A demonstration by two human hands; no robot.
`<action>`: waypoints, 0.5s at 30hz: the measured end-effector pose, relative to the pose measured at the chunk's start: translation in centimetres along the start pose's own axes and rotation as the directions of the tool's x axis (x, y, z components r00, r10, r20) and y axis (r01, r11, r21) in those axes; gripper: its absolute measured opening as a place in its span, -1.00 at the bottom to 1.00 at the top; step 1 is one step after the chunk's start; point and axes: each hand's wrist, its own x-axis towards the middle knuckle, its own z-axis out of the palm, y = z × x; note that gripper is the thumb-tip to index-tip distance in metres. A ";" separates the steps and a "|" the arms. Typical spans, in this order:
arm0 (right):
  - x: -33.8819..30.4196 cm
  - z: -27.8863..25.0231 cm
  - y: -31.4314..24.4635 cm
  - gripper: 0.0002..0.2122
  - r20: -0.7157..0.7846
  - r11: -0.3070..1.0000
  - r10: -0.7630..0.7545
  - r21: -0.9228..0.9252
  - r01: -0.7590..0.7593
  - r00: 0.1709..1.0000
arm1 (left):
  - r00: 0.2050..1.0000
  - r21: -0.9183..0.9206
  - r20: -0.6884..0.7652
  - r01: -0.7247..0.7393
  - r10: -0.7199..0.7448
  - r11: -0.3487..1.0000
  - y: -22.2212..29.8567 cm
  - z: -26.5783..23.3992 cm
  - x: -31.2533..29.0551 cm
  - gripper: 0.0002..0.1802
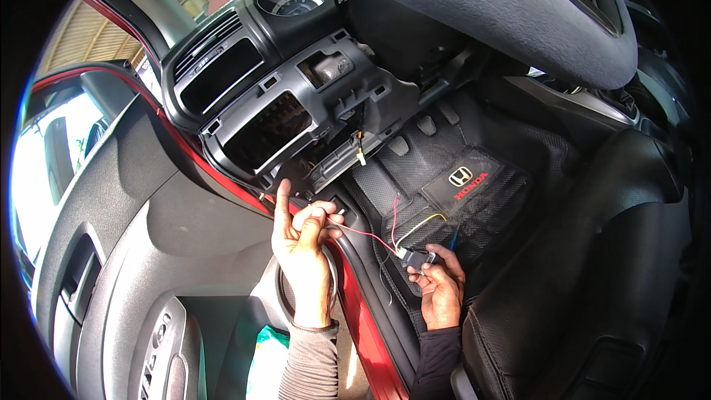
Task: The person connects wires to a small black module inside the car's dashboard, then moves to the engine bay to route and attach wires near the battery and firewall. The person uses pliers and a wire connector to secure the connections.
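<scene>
My left hand [305,263] is raised by the open door sill, index finger stretched up toward the lower dashboard. Its thumb and bent fingers pinch a thin red wire [363,232]; the wire's end is hidden in them. Lower right, over the floor mat, my right hand [443,292] grips a small black box-shaped relay or switch module [416,259] between thumb and fingers. The red wire runs into a pale connector [401,252] on the module's left side. A yellowish wire [419,226] and another reddish wire [395,211] rise loosely from it.
The lower dashboard frame [329,104] has its cover off, with bare openings. A connector on a short harness [361,157] dangles below it. The steering wheel [474,7] hangs overhead. Around are pedals [426,125], a floor mat [474,178], a black seat [578,252] and the open door [126,200].
</scene>
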 end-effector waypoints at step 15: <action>0.0 0.0 0.0 -0.67 0.004 1.000 0.006 0.013 -0.006 1.000 | 0.999 0.032 -0.008 -0.032 0.032 0.999 0.5 0.2 -0.8 -0.26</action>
